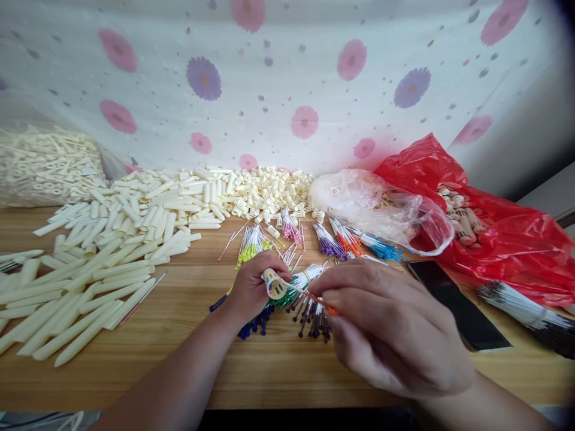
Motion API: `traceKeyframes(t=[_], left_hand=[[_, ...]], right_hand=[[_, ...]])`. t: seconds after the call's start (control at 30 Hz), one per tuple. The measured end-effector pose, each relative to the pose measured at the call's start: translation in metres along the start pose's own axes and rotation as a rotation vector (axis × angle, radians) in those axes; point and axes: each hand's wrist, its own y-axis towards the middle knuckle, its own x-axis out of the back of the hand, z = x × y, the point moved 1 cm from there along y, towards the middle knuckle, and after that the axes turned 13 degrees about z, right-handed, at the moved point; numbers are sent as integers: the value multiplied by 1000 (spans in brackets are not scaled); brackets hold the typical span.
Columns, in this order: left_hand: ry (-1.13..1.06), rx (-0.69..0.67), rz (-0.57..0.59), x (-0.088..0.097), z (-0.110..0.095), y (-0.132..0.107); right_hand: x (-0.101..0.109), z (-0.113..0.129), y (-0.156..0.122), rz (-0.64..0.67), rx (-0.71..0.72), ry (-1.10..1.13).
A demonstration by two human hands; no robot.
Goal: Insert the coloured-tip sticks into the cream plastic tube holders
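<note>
My left hand (251, 287) is closed round a short cream plastic tube (274, 282), its open end turned toward my right hand. My right hand (390, 326) pinches a thin stick with an orange tip (314, 297), and the stick's other end sits at the mouth of the tube. Under both hands lie bundles of thin sticks with coloured tips (309, 311): dark brown, green and blue. More bundles, yellow-green (251, 245), pink, purple (330, 244), orange and light blue, lie just beyond on the wooden table (188, 335).
Long cream plastic tubes (90, 287) cover the table's left side, with shorter ones (153, 209) behind and small ribbed cream caps (274, 194) at the back middle. A clear bag (372, 206), a red bag (507, 239), a black phone (458, 305) and dark-tipped sticks (525, 311) lie right.
</note>
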Motion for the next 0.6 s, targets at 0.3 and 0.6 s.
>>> traceKeyframes(t=[0.3, 0.6], left_hand=[[53, 9, -17, 2, 7, -2], [90, -79, -5, 2, 9, -2]], right_hand=[[-11, -5, 3, -65, 25, -60], [-13, -4, 4, -6, 34, -128]])
